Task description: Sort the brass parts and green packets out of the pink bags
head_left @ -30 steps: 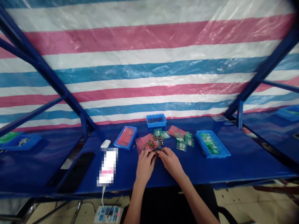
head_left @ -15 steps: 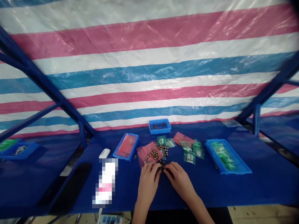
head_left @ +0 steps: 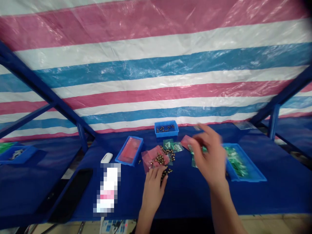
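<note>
My left hand (head_left: 154, 185) rests on the blue table with its fingers curled over a small heap of brass parts (head_left: 166, 171). More brass parts (head_left: 159, 159) lie on a pink plastic bag (head_left: 152, 156) just beyond it. My right hand (head_left: 210, 156) is lifted above the table and blurred by motion, over small green packets (head_left: 196, 150) beside the blue tray of green packets (head_left: 243, 162). Whether it holds anything is unclear.
A blue tray holding pink bags (head_left: 129, 154) stands left of the heap. A small blue bin of brass parts (head_left: 166, 128) sits at the back. A white device (head_left: 106, 158), a blurred white object (head_left: 107, 188) and a black phone (head_left: 73, 191) lie left. Blue frame bars (head_left: 48, 97) rise beside a striped tarp.
My right hand has left the brass heap and swung up and to the right toward the green packets. My left hand stays at the heap. The view has tilted slightly.
</note>
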